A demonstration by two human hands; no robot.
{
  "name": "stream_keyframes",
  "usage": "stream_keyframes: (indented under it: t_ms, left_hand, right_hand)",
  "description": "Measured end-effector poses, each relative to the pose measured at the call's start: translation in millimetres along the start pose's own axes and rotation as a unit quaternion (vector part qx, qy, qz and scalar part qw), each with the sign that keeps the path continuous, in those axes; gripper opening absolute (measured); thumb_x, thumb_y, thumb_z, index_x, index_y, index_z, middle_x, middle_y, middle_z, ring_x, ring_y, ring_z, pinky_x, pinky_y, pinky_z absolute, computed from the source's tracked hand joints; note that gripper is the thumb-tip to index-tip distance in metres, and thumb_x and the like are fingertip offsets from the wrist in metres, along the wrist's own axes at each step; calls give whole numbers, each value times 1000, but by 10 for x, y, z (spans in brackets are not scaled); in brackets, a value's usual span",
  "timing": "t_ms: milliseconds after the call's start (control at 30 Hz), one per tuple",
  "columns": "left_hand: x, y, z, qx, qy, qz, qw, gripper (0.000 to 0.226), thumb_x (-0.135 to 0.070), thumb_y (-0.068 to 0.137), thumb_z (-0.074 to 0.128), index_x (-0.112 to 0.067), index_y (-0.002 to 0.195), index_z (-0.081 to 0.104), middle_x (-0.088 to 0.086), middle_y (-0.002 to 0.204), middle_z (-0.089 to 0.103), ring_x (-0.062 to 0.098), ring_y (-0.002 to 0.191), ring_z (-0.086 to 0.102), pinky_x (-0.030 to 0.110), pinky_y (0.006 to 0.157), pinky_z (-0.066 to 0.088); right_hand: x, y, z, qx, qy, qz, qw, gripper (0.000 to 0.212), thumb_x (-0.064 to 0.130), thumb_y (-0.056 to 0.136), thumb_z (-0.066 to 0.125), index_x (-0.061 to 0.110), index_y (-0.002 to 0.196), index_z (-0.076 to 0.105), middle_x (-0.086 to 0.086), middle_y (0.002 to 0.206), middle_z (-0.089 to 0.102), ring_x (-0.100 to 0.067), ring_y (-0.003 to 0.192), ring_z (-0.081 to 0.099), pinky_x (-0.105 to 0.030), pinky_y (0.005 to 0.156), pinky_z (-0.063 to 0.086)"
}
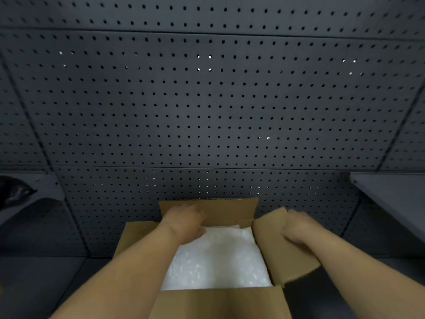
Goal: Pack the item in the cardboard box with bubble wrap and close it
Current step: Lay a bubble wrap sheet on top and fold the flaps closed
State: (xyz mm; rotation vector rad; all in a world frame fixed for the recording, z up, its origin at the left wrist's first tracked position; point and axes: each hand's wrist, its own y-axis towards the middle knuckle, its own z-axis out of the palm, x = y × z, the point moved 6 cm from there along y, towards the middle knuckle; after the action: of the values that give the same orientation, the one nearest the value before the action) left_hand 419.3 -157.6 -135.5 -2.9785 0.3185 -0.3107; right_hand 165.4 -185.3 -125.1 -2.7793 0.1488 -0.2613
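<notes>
Open cardboard box (220,302) filled with white bubble wrap (218,256); left hand (184,221) presses it, right hand (299,229) grips a flap (276,245).

Before me: grey pegboard wall (207,100) filling the frame; grey shelf (395,194) at right; dark crumpled object (13,192) at left edge.

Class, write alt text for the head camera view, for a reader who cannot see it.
An open cardboard box filled with white bubble wrap sits before a dark pegboard wall. The left hand reaches inside at the far flap, while the right hand rests on the right flap.
</notes>
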Motion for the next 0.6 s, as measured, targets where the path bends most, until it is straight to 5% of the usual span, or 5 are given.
stream_keyframes:
  t_ms: [100,300,433,500,600]
  left_hand:
    - [-27,14,-5,6,-22,-9,1000,53,-45,96,41,-22,143,35,8,142,43,29,124,45,40,96,45]
    - [-80,105,-16,32,-26,-27,999,69,-48,96,41,-27,152,8,1,161,2,28,146,17,45,112,31]
    - [-55,201,8,40,-23,-49,998,69,-48,96,41,-26,152,6,1,161,1,27,148,7,45,115,24]
    - [-52,244,14,38,-23,-55,997,68,-47,96,40,-26,152,6,1,161,1,27,148,7,44,116,22]
    - [-49,285,25,37,-27,-57,997,68,-46,97,40,-25,152,7,2,161,0,27,148,6,44,115,22]
  right_hand:
    - [42,-119,-31,2,27,-9,1000,45,21,101,40,6,143,35,-9,144,44,-21,129,46,-20,97,40]
    - [216,-177,-117,-47,61,-42,996,37,24,100,42,6,131,51,-9,129,57,-23,114,57,-27,86,49]
    - [396,-171,-55,-41,59,-76,995,24,27,96,49,9,104,62,-2,88,59,-19,86,57,-26,59,44]
    - [506,-180,10,-28,53,-92,994,24,31,95,50,11,101,62,-5,96,62,-21,91,59,-26,66,49]
    - [666,-171,186,9,46,-125,991,40,34,98,45,5,122,59,-10,120,62,-25,112,60,-29,80,50]
